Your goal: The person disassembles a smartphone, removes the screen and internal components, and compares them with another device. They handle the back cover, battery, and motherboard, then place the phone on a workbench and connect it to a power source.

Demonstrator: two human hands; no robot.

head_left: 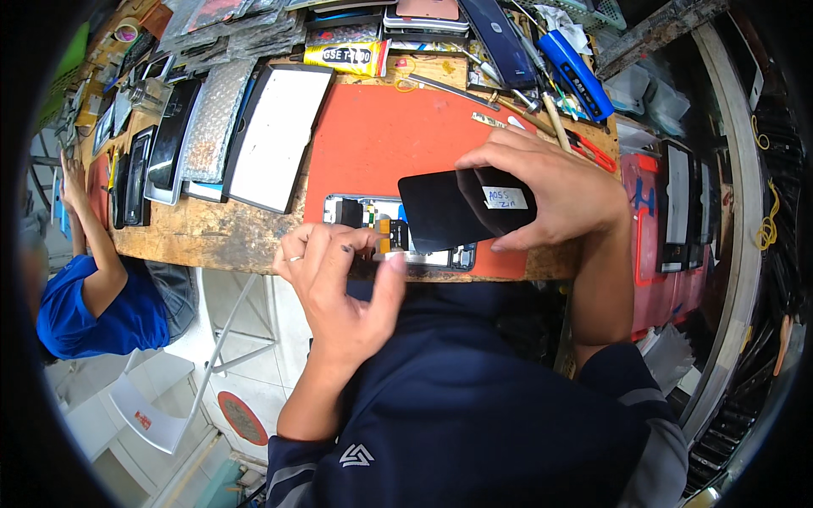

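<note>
Head view: opened smartphone chassis on the orange mat, at its near edge. Above the mat, the right hand grips a black display panel between thumb and fingers; near the mat's front edge, the left hand reaches an orange flex cable, whether pinching cannot be told.

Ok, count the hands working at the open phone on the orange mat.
2: the left hand, its fingertips at the orange flex cable, and the right hand, holding the black screen panel partly across the open phone. No others show there.
</note>
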